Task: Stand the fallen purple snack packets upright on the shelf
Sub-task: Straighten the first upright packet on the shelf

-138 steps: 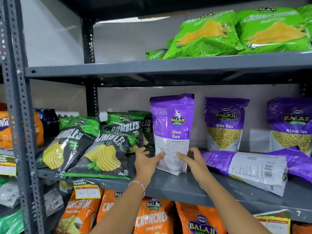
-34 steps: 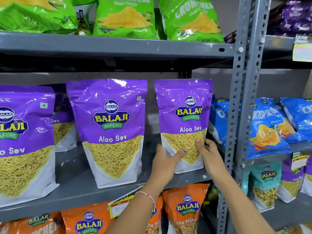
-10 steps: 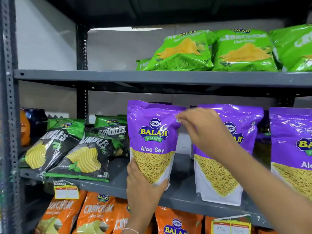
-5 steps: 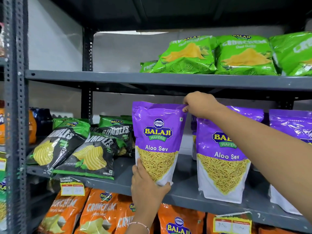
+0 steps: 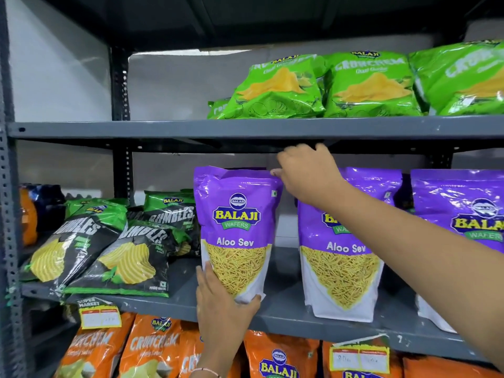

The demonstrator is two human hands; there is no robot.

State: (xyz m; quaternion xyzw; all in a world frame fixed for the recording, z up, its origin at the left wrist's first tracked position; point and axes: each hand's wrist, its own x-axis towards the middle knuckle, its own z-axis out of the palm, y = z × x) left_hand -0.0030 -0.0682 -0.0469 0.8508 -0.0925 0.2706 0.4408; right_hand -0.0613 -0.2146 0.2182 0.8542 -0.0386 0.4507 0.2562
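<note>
A purple Aloo Sev packet (image 5: 237, 214) stands upright on the grey middle shelf (image 5: 286, 315), front label facing me. My left hand (image 5: 221, 304) cups its bottom left corner from below. My right hand (image 5: 308, 175) pinches its top right corner, with my forearm crossing in front of the packets to the right. A second purple packet (image 5: 341, 268) stands upright to its right, partly behind my arm. A third purple packet (image 5: 461, 203) stands at the right edge of the view, its lower part hidden by my arm.
Black-and-green chip bags (image 5: 109, 252) lean in a pile to the left of the purple packets. Green snack bags (image 5: 327, 88) lie on the shelf above. Orange bags (image 5: 152, 350) fill the shelf below. A slotted metal upright (image 5: 8, 214) runs down the left edge.
The view has drifted slightly. My right hand stays at the leftmost packet's top right corner and my left hand stays at its base. The packet stands a bit straighter.
</note>
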